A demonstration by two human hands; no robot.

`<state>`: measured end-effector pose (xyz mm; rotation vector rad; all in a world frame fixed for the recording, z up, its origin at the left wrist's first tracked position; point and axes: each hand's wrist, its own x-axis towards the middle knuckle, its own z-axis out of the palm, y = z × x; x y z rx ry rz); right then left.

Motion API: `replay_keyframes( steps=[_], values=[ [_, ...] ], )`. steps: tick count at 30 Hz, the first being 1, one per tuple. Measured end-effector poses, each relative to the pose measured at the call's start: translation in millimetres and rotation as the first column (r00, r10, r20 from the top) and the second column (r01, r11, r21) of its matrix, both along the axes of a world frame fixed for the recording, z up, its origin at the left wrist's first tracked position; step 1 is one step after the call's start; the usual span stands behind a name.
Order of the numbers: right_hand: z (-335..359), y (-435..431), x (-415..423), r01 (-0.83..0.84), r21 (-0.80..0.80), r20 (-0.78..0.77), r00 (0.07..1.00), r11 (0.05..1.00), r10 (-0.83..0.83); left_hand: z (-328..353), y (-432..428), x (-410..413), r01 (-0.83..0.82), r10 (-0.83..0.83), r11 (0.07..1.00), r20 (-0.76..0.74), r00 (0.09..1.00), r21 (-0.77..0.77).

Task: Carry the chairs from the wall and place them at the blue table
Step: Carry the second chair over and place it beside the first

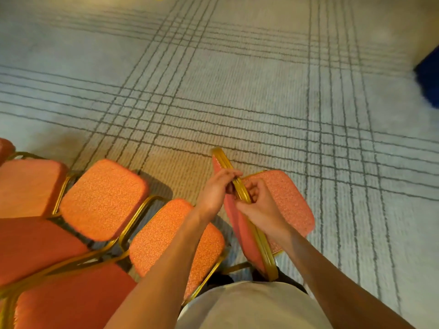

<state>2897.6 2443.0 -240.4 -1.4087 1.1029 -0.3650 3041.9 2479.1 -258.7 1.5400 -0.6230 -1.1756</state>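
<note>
grey lined carpet; left hand, right hand clench gold-framed orange chair backrest rail.

The room has a warm, yellow light. The carpet looks pale and a bit blue far away, and more yellow close to the chairs. Soft dark shadows lie on the carpet just beside the chair seats. The whole picture is a little soft. The lines on the carpet bend near the edges. The blue shape at the right edge is fuzzy, and so are the seats at the left edge
</note>
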Motion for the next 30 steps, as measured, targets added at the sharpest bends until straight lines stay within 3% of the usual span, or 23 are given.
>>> replay_keyframes(
  steps=[6, 9, 12, 15, 17, 19, 23, 27, 30],
  values=[
    [15, -43, -37, 0.087, -0.218, -0.120, 0.986, 0.972, -0.115, 19, -56, -35, 0.183, -0.176, 0.983, 0.177, 0.968, -0.022],
    [18, -71, -54, 0.039, -0.377, -0.221, 0.966, 0.925, -0.130, 27, -88, -49, 0.337, -0.313, 0.941, 0.308, 0.898, -0.025],
    [20, -96, -70, 0.046, -0.457, -0.284, 0.939, 0.888, -0.195, 33, -117, -63, 0.442, -0.379, 0.897, 0.533, 0.757, 0.009],
    [21, -118, -83, 0.082, -0.456, -0.344, 0.902, 0.886, -0.260, 36, -149, -75, 0.424, -0.297, 0.904, 0.793, 0.532, 0.054],
    [20, -131, -88, 0.097, -0.457, -0.337, 0.901, 0.884, -0.273, 38, -167, -78, 0.403, -0.293, 0.906, 0.878, 0.378, 0.129],
    [19, -139, -90, 0.078, -0.482, -0.327, 0.908, 0.873, -0.262, 39, -181, -82, 0.451, -0.363, 0.869, 0.881, 0.304, 0.202],
    [25, -153, -95, 0.046, -0.505, -0.305, 0.925, 0.862, -0.228, 39, -207, -88, 0.567, -0.505, 0.774, 0.815, 0.286, 0.281],
    [26, -177, -106, 0.042, -0.503, -0.342, 0.908, 0.863, -0.243, 35, -236, -93, 0.573, -0.461, 0.778, 0.853, 0.242, 0.258],
    [30, -198, -111, 0.043, -0.501, -0.341, 0.908, 0.864, -0.243, 32, -257, -100, 0.550, -0.387, 0.813, 0.883, 0.267, 0.190]
  ],
)
